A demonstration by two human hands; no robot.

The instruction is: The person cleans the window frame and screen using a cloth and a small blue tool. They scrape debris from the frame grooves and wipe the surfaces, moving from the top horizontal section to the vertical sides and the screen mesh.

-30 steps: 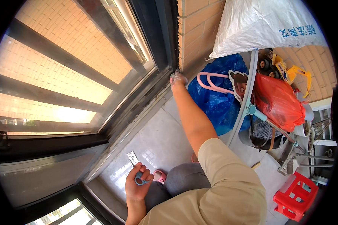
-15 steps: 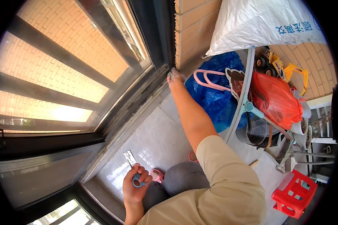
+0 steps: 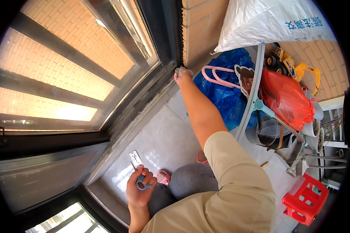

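Observation:
My right hand [image 3: 182,73] is stretched out to the far corner of the dark window track [image 3: 144,103], where the frame meets the brick wall. Its fingers are closed over a small greyish cloth [image 3: 177,70]. My left hand [image 3: 140,187] stays low near my knees, gripping a blue-handled scraper [image 3: 137,171]. The scraper's flat metal blade points up over the pale floor tiles [image 3: 163,136]. My grey trousers and a pink slipper [image 3: 164,176] sit just right of that hand.
A big glass window with dark bars [image 3: 77,70] fills the left. To the right are a blue plastic bag [image 3: 225,89], a pink hanger [image 3: 217,75], a red bag [image 3: 286,97], a white sack [image 3: 268,21], a metal rack and a red stool [image 3: 305,198].
My right hand stays at the track corner. My left hand with the scraper has barely shifted. The view has tilted slightly.

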